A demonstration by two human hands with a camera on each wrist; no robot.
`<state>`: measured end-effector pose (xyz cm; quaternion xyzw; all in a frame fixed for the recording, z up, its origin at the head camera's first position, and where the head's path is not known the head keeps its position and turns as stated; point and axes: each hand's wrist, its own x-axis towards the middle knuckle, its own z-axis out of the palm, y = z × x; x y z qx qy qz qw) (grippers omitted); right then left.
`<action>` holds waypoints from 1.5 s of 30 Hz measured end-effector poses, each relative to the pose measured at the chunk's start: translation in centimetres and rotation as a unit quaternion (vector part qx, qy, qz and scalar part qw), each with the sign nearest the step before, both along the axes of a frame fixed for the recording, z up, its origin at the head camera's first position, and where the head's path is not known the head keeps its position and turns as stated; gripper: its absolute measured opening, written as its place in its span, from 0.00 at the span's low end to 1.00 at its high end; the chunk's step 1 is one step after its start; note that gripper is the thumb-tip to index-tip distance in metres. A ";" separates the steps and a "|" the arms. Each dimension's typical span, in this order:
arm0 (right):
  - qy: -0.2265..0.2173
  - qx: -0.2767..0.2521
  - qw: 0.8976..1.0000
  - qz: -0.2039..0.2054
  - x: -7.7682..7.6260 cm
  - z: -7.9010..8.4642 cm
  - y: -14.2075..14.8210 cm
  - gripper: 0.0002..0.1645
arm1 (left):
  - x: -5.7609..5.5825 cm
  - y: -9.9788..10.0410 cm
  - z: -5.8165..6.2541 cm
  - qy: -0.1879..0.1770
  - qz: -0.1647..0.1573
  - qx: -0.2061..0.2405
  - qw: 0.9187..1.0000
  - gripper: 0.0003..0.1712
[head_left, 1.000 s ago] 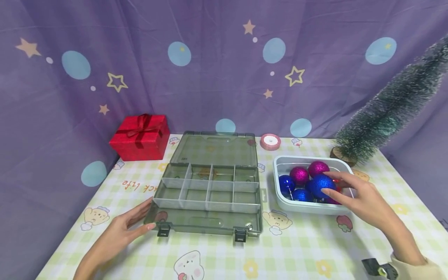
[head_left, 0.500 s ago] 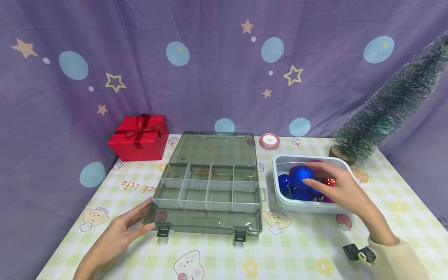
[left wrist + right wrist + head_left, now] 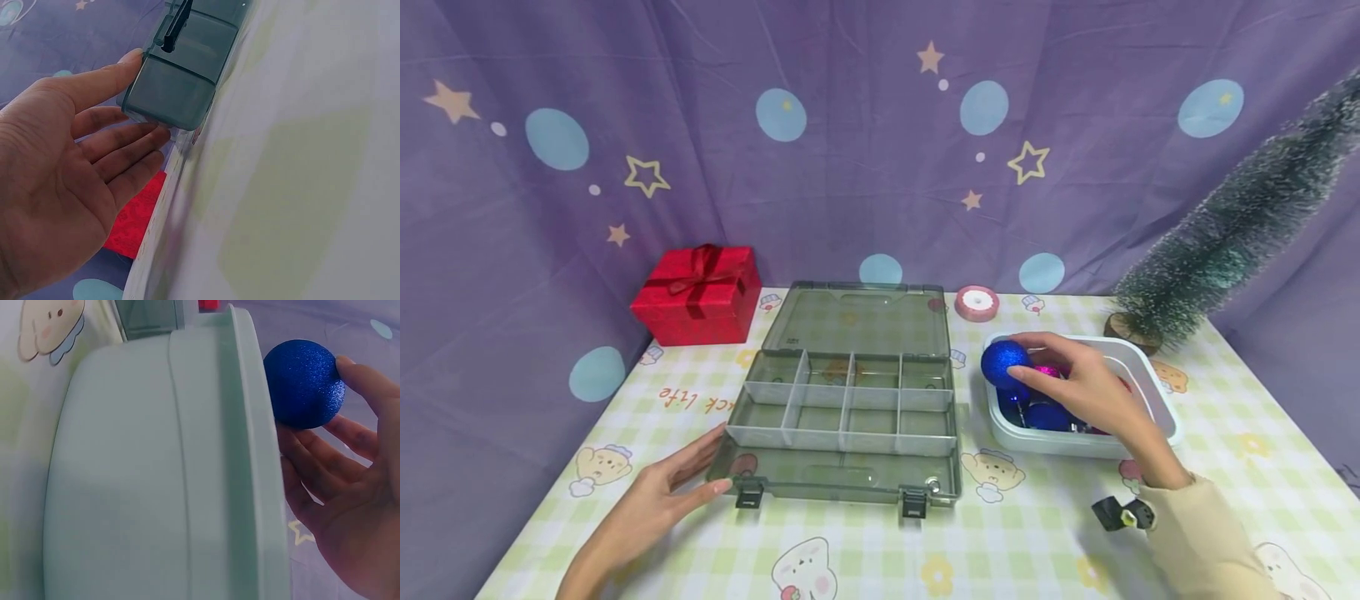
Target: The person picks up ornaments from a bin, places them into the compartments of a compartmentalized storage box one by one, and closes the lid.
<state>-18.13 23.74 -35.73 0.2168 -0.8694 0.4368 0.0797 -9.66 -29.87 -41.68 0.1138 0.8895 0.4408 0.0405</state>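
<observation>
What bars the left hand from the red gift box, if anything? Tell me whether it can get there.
Likely yes: the left hand touches the left corner of the grey case, and only tablecloth shows between hand and red gift box, though arm reach is uncertain.

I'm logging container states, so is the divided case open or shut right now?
Open. In the head view, the divided case has its lid folded back on the far side, leaving the compartments uncovered.
</observation>
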 end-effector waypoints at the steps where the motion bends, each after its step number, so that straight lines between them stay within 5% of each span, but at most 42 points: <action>1: -0.003 -0.003 1.000 0.003 -0.2 -0.1 -0.2 0.24 | 0.0 0.0 0.0 0.001 0.000 0.000 1.000 0.41; 25: -0.020 0.041 0.997 0.064 -4.0 -1.1 -5.5 0.28 | 0.0 0.2 -0.2 0.003 0.001 -0.002 1.000 0.41; 45: -0.021 0.050 0.997 0.060 -4.6 -1.4 -6.8 0.24 | 0.1 0.1 0.0 0.004 0.000 0.000 1.000 0.41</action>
